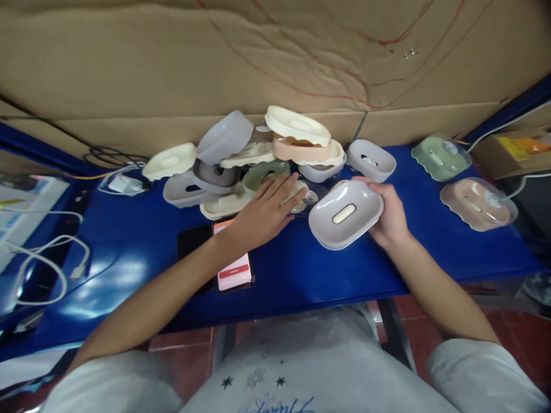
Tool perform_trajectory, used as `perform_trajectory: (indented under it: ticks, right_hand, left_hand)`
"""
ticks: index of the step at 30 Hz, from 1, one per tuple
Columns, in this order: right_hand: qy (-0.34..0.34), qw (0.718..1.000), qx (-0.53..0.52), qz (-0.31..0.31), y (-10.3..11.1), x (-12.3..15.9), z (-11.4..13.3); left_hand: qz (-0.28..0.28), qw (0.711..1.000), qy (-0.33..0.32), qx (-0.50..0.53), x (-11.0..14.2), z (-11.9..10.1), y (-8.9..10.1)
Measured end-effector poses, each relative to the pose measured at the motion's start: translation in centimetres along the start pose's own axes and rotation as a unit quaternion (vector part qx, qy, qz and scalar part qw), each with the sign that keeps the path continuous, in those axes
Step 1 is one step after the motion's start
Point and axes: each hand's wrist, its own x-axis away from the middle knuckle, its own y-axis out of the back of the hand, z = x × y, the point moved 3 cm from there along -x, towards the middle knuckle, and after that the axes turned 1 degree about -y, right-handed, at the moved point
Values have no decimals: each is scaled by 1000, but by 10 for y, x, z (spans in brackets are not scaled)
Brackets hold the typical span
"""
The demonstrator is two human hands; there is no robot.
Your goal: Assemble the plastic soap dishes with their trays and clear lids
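In the head view my right hand (390, 212) grips a grey-lilac soap dish (327, 226) by its right edge, tilted so its inside faces me. A cream piece shows through the slot in its bottom. My left hand (269, 211), palm down with fingers stretched out, rests over the front of a pile of soap dish parts. Under and around its fingers are a green dish (262, 172) and a cream tray (226, 203). Behind them lie a peach dish (297, 150), a cream wavy-edged piece (299, 123) and a grey dish (226, 137).
Two soap dishes with clear lids, one green (441, 159) and one pink (477, 203), stand at the right of the blue table (293, 269). A lit phone (235, 275) lies by my left forearm. White cables (43, 258) are at the left, a cardboard box (516, 152) far right.
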Motion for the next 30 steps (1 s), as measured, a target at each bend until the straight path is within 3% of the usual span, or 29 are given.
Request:
perform_trajectory:
  ticks: [3, 5, 8, 10, 15, 19, 24, 30]
  right_hand:
    - [-9, 1000, 11, 16, -6, 5, -4]
    - [-12, 999, 14, 28, -10, 10, -9]
    - [-16, 996, 36, 76, -19, 18, -18]
    - [-13, 993, 52, 109, -25, 24, -24]
    - [31, 979, 47, 198, -31, 34, -33]
    - [94, 953, 56, 283, -32, 38, -31]
    - [103, 942, 99, 303, -31, 37, -28]
    - [89, 948, 117, 283, -32, 36, -23]
  left_hand:
    - [-67, 996, 46, 45, 12, -18, 23]
    - [-91, 992, 42, 80, 21, -35, 34]
    - [-64, 995, -7, 80, 30, -62, 31]
    - [-58, 996, -2, 62, 35, -69, 21]
    - [-93, 971, 68, 211, 46, -61, 7]
    - [-117, 942, 76, 305, 49, -54, 7]
    - [-111, 914, 106, 376, 45, -48, 4]
    - [-115, 871, 154, 451, 41, -41, 2]
